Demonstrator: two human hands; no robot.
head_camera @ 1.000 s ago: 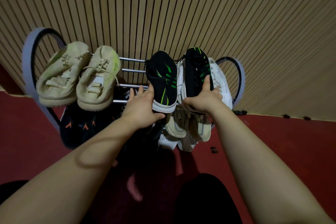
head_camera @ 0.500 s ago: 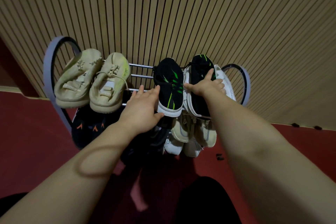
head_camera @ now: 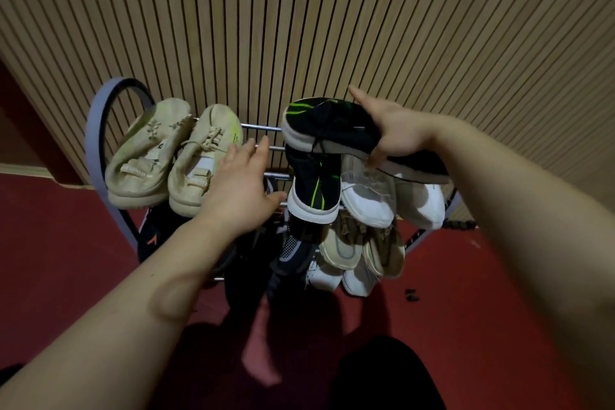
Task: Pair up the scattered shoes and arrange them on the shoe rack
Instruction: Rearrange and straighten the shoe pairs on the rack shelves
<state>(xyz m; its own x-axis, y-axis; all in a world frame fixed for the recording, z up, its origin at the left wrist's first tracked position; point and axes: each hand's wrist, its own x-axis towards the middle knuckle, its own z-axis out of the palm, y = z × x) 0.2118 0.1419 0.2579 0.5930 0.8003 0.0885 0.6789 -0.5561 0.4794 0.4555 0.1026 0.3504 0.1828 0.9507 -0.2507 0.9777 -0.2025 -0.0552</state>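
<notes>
My right hand grips one black shoe with green stripes, lifted sideways above the rack's top shelf with its toe pointing left. Its mate, the second black and green shoe, rests on the top bars of the shoe rack with its heel toward me. My left hand is spread with straight fingers just left of that shoe, the thumb near its heel, holding nothing. A cream pair sits at the rack's left end. White shoes lie under the lifted shoe at the right.
Lower shelves hold dark shoes with orange marks, beige sneakers and white ones. A slatted wooden wall rises directly behind the rack. Red floor surrounds it, with small dark bits at right. My bare foot shows below.
My right hand has lifted the right black and green shoe off the rack and turned it sideways. My left hand has let go of the other shoe's heel and spread its fingers.
</notes>
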